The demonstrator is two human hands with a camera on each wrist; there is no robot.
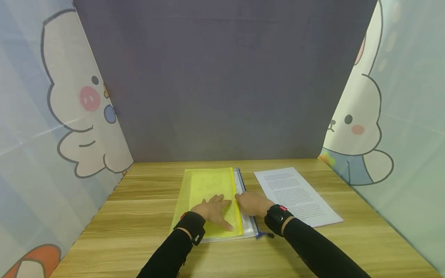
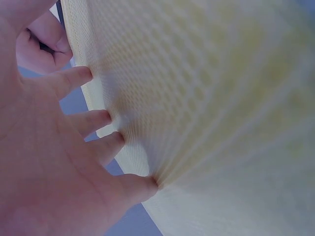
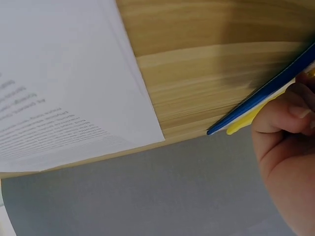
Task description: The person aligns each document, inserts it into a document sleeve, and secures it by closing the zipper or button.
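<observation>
A yellow mesh zipper pouch (image 1: pixel 212 181) lies flat on the table, with sheets showing through it. My left hand (image 1: pixel 214 210) presses on it with fingers spread; in the left wrist view the fingertips (image 2: pixel 147 184) touch the mesh. My right hand (image 1: pixel 253 203) has curled fingers pinching at the pouch's yellow zipper edge (image 1: pixel 238 210); whatever small part sits between finger and thumb is hidden. Beneath the yellow pouch is a clear pouch with a blue zipper edge (image 1: pixel 241 179). Its blue pull strap (image 1: pixel 264 234) sticks out at the near right corner.
A stack of printed paper (image 1: pixel 295 193) lies to the right, partly behind my right wrist. The wooden table (image 1: pixel 146 208) ends at a dark grey panel (image 1: pixel 226 96) at the back. Cartoon-printed cloth walls (image 1: pixel 28 154) stand on both sides.
</observation>
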